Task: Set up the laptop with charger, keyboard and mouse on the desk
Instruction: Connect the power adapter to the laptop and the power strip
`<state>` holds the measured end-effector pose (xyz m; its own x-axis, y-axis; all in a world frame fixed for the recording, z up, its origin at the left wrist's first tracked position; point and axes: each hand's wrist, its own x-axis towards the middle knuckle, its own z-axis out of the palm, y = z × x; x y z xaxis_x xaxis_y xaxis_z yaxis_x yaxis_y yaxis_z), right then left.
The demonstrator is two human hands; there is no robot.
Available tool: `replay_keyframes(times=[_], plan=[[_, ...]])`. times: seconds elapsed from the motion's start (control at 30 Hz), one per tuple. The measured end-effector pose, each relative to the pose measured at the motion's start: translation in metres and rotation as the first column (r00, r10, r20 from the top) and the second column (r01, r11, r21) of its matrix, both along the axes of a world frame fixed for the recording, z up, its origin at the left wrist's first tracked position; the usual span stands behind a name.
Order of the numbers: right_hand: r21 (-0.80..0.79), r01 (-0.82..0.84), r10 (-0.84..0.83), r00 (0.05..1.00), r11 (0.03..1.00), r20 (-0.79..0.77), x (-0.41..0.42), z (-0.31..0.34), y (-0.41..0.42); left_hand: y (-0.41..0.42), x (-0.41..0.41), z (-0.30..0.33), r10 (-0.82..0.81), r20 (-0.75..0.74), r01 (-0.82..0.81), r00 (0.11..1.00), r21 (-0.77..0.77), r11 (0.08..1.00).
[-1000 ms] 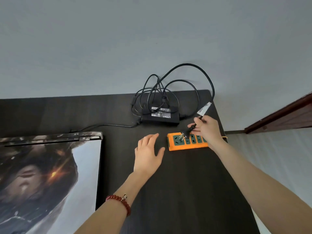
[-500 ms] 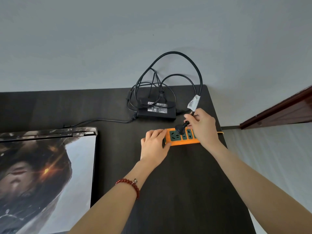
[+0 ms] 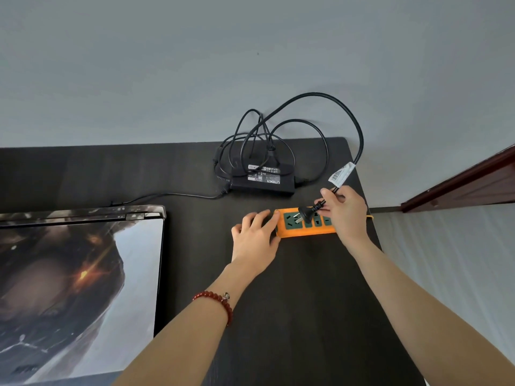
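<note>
An orange power strip (image 3: 301,232) with green sockets lies on the dark desk (image 3: 306,302) near its right edge. My right hand (image 3: 347,211) pinches the black charger plug (image 3: 306,213) by its neck, prongs pointing down-left just above the leftmost sockets. My left hand (image 3: 256,240) rests flat on the desk, fingertips against the strip's left end. The black charger brick (image 3: 263,181) sits behind the strip among looped cable (image 3: 359,135); a thin lead (image 3: 167,195) runs left toward the closed laptop (image 3: 78,288), whose lid bears a printed picture.
A grey wall rises directly behind the desk. The desk's right edge lies just past the strip, with a dark wooden door frame (image 3: 459,185) and pale floor beyond. A white tag (image 3: 341,174) hangs on the cable above my right hand.
My left hand slid forward from the bare desk to the strip's left end. My right hand brought the plug down closer over the left sockets.
</note>
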<state>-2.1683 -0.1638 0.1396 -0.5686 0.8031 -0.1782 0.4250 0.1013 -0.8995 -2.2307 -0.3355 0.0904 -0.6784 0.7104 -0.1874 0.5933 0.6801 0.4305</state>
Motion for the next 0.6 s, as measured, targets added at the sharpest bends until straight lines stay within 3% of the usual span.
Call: replay_keyframes(times=[0.23,0.43,0.6], plan=[[0.071,-0.026,0.025,1.000,0.997,0.004,-0.002,0.005,-0.001,-0.002,0.000,-0.001,-0.012,-0.012,0.011,1.000,-0.036,0.999],[0.438,-0.241,0.199,0.970,0.866,0.141,-0.005,0.005,-0.025,-0.003,-0.002,-0.001,-0.015,-0.016,0.014,1.000,-0.022,1.000],[0.327,-0.370,0.330,0.928,0.869,0.173,0.000,-0.002,-0.036,-0.013,-0.006,-0.001,0.051,-0.047,-0.051,0.998,0.005,0.999]])
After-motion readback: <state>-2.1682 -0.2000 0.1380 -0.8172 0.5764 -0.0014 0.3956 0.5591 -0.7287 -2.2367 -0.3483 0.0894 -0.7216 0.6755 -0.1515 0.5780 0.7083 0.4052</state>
